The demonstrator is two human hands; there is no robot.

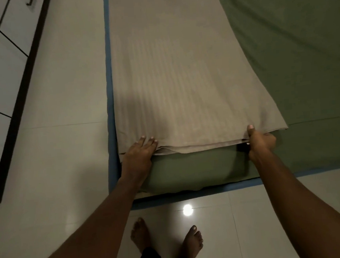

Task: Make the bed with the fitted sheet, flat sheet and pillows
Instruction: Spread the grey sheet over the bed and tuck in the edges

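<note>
A green fitted sheet (293, 59) covers the mattress, which sits low on a blue base (108, 76). A beige flat sheet (177, 78), folded into a long strip, lies along the mattress's left side. Its near edge ends just short of the foot of the bed. My left hand (140, 154) rests flat on the strip's near left corner, fingers spread over the layers. My right hand (259, 142) pinches the near edge towards the right corner, thumb on top. No pillows are in view.
Glossy pale floor tiles (65, 136) run along the left of the bed and in front of it. A cupboard with a dark plinth (1, 60) stands at the far left. My bare feet (166, 240) stand at the foot of the bed.
</note>
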